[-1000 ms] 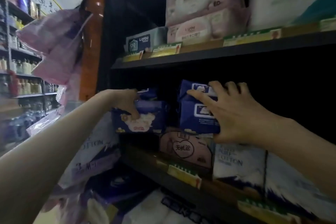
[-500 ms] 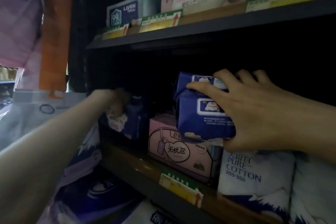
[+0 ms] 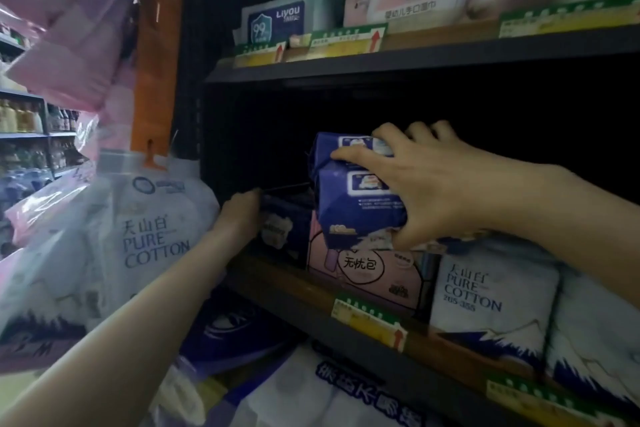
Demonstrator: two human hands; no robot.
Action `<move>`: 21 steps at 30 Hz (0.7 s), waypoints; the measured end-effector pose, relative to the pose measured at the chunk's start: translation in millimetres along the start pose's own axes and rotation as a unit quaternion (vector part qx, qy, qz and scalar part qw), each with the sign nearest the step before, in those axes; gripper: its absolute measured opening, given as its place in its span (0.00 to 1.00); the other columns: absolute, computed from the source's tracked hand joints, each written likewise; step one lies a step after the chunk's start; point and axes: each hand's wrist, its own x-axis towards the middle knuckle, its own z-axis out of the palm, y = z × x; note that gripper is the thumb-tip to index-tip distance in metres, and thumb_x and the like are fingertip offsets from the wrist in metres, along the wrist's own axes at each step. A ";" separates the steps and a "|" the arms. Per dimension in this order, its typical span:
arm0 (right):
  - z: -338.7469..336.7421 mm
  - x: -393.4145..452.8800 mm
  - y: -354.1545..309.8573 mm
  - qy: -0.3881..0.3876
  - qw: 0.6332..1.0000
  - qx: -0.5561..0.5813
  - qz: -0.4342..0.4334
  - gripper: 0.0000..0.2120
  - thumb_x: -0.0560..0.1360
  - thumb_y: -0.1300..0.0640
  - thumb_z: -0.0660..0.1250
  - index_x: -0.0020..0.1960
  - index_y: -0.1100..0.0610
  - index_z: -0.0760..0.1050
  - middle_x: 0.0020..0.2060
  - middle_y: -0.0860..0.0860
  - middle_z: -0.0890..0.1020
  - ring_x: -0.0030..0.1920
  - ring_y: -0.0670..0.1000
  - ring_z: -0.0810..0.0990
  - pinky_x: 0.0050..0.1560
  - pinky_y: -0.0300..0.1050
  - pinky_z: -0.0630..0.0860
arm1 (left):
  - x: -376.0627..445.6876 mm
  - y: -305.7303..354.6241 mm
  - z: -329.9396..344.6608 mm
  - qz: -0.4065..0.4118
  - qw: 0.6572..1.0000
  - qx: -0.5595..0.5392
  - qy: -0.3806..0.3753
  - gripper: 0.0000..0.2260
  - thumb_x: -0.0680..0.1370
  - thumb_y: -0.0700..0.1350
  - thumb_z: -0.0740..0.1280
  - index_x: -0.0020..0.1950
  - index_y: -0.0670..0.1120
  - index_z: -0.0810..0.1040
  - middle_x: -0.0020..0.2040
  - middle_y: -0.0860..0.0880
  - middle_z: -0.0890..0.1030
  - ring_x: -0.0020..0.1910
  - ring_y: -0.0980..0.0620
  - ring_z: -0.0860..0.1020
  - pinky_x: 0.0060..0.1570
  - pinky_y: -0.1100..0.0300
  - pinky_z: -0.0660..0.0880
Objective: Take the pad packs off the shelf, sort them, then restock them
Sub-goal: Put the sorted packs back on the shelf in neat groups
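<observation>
Blue crinkled film wraps two stacked pad packs (image 3: 360, 198) at frame centre, gripped together by the right hand (image 3: 426, 184), thumb in front and fingers curled over the top. They sit on one pink box (image 3: 367, 274) on the middle shelf (image 3: 287, 288). The left hand (image 3: 242, 215) curls around a third, darker pack (image 3: 284, 225) at the shelf's left end. One white cotton bag (image 3: 491, 298) stands beside the box at lower right; another (image 3: 145, 236) hangs at left, crowding the left arm.

Blue pad pack (image 3: 360, 199) atop pink pack (image 3: 367, 272); another (seemingly darker) (image 3: 282, 229) left.
</observation>
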 end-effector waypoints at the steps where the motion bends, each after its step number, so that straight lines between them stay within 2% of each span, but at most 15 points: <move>1: -4.5 6.0 -5.9 0.010 1.000 0.012 -0.009 0.52 0.64 0.34 0.69 0.73 0.40 0.35 0.65 0.54 0.58 0.60 0.59 0.64 0.62 0.56 0.60 | -3.9 1.6 -4.0 -0.008 0.999 -0.050 0.002 0.16 0.79 0.39 0.61 0.67 0.39 0.69 0.63 0.38 0.74 0.61 0.39 0.74 0.53 0.55 0.70; 2: -8.9 13.0 -11.8 0.017 0.999 0.028 -0.017 0.52 0.64 0.35 0.70 0.73 0.40 0.36 0.65 0.54 0.58 0.60 0.59 0.64 0.62 0.57 0.60 | -7.3 1.8 -9.6 -0.007 0.994 -0.110 0.011 0.16 0.79 0.38 0.61 0.66 0.38 0.70 0.63 0.38 0.75 0.62 0.38 0.73 0.55 0.56 0.69; 4: -14.8 31.1 -22.1 0.020 0.996 0.075 -0.031 0.53 0.64 0.37 0.72 0.74 0.40 0.37 0.65 0.53 0.59 0.60 0.60 0.64 0.61 0.57 0.59 | -15.3 -2.7 -25.3 -0.012 0.967 -0.252 0.038 0.13 0.78 0.34 0.61 0.63 0.35 0.72 0.61 0.36 0.76 0.61 0.37 0.73 0.62 0.50 0.70; 5: -16.4 42.1 -26.1 0.018 0.994 0.106 -0.036 0.52 0.64 0.38 0.72 0.74 0.40 0.38 0.64 0.53 0.60 0.60 0.60 0.65 0.60 0.56 0.60 | -19.4 -7.3 -35.2 -0.013 0.950 -0.308 0.057 0.12 0.77 0.33 0.61 0.61 0.34 0.73 0.60 0.35 0.76 0.58 0.38 0.75 0.60 0.47 0.72; 6: -17.0 53.3 -30.0 0.012 0.989 0.143 -0.038 0.51 0.64 0.39 0.73 0.74 0.39 0.40 0.64 0.53 0.61 0.60 0.60 0.66 0.59 0.55 0.60 | -23.9 -12.5 -45.1 -0.010 0.936 -0.344 0.072 0.12 0.77 0.32 0.61 0.60 0.34 0.73 0.58 0.35 0.77 0.52 0.40 0.77 0.56 0.51 0.75; 8: -13.9 75.2 -37.5 -0.008 0.973 0.226 -0.038 0.50 0.65 0.41 0.73 0.74 0.38 0.42 0.64 0.53 0.62 0.61 0.60 0.67 0.58 0.53 0.63 | -33.1 -22.3 -62.8 0.004 0.932 -0.349 0.096 0.12 0.77 0.29 0.60 0.60 0.33 0.72 0.54 0.38 0.77 0.43 0.49 0.76 0.39 0.69 0.74; 9: -9.9 86.9 -41.4 -0.019 0.964 0.263 -0.037 0.50 0.65 0.42 0.74 0.74 0.39 0.43 0.65 0.53 0.62 0.62 0.60 0.67 0.60 0.52 0.65 | -37.5 -24.5 -72.5 0.008 0.933 -0.343 0.111 0.14 0.76 0.28 0.59 0.61 0.32 0.71 0.51 0.41 0.75 0.43 0.51 0.74 0.32 0.74 0.72; 10: -6.2 97.7 -46.1 -0.029 0.953 0.298 -0.038 0.50 0.65 0.43 0.74 0.74 0.40 0.44 0.66 0.54 0.62 0.63 0.59 0.68 0.61 0.52 0.68 | -40.2 -27.5 -80.1 0.006 0.926 -0.354 0.129 0.15 0.76 0.27 0.58 0.63 0.33 0.70 0.50 0.41 0.74 0.43 0.52 0.73 0.29 0.75 0.71; 12: 1.4 117.7 -56.2 -0.049 0.920 0.385 -0.047 0.47 0.67 0.47 0.74 0.75 0.45 0.48 0.66 0.52 0.66 0.62 0.55 0.71 0.60 0.50 0.72 | -43.9 -34.1 -92.7 0.015 0.914 -0.374 0.160 0.16 0.76 0.27 0.58 0.63 0.35 0.71 0.50 0.42 0.76 0.41 0.54 0.75 0.33 0.74 0.73; 14: 9.5 133.9 -64.2 -0.084 0.871 0.481 -0.048 0.39 0.69 0.53 0.74 0.73 0.51 0.56 0.62 0.50 0.72 0.57 0.51 0.76 0.55 0.46 0.76 | -46.4 -40.7 -98.5 0.025 0.911 -0.374 0.173 0.15 0.76 0.30 0.60 0.62 0.40 0.71 0.52 0.43 0.78 0.47 0.50 0.78 0.48 0.61 0.77; 16: 18.9 147.2 -67.6 -0.115 0.840 0.530 -0.031 0.32 0.70 0.56 0.73 0.69 0.53 0.61 0.57 0.50 0.75 0.51 0.50 0.78 0.49 0.44 0.78 | -47.4 -45.6 -97.7 0.035 0.920 -0.360 0.152 0.17 0.76 0.31 0.61 0.63 0.43 0.68 0.53 0.46 0.77 0.54 0.46 0.77 0.56 0.49 0.75; 18: 30.3 159.7 -70.9 -0.117 0.850 0.513 -0.011 0.29 0.71 0.55 0.72 0.68 0.54 0.64 0.57 0.51 0.76 0.52 0.52 0.78 0.49 0.45 0.77 | -47.5 -46.7 -92.0 0.051 0.947 -0.297 0.110 0.23 0.75 0.31 0.63 0.68 0.44 0.65 0.57 0.47 0.74 0.57 0.47 0.75 0.57 0.50 0.73; 21: 45.5 174.4 -79.5 -0.118 0.882 0.456 0.009 0.31 0.70 0.51 0.73 0.69 0.54 0.66 0.63 0.53 0.75 0.58 0.56 0.76 0.57 0.48 0.75 | -47.6 -43.3 -71.7 0.062 0.981 -0.186 0.007 0.28 0.73 0.36 0.69 0.70 0.44 0.62 0.60 0.46 0.72 0.57 0.49 0.74 0.57 0.52 0.73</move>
